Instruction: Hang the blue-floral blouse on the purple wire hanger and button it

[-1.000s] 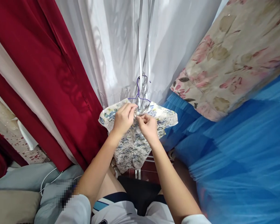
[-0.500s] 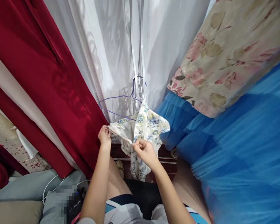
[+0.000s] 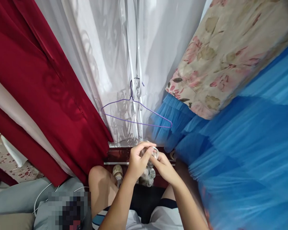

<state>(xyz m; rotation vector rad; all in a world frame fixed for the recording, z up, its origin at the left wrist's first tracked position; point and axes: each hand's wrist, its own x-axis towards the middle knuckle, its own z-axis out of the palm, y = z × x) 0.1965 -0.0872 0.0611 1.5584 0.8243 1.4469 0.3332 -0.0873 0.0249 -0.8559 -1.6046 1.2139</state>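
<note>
A small white garment with a floral print (image 3: 148, 177) is bunched up between my two hands, its lower part hanging above my lap. My left hand (image 3: 139, 159) is closed on the gathered cloth from the left, thumb and fingers pinching near its top edge. From the other side my right hand (image 3: 165, 167) grips the same bunch, its fingertips partly hidden behind the cloth. Beyond them, a purple wire hanger (image 3: 136, 123) hangs bare by its hook from white straps (image 3: 130, 48).
White curtains (image 3: 105, 64) hang straight ahead. Red drapes (image 3: 50, 80) fill the left side. A floral cloth (image 3: 206, 70) and ruffled blue tulle (image 3: 244, 153) crowd the right. Grey cushions (image 3: 16, 195) with a white cable lie at lower left. A clog (image 3: 117, 171) is on the floor.
The garment has come off the hanger's right side and is now lower and bunched. My hands have moved together; the left one shifted right.
</note>
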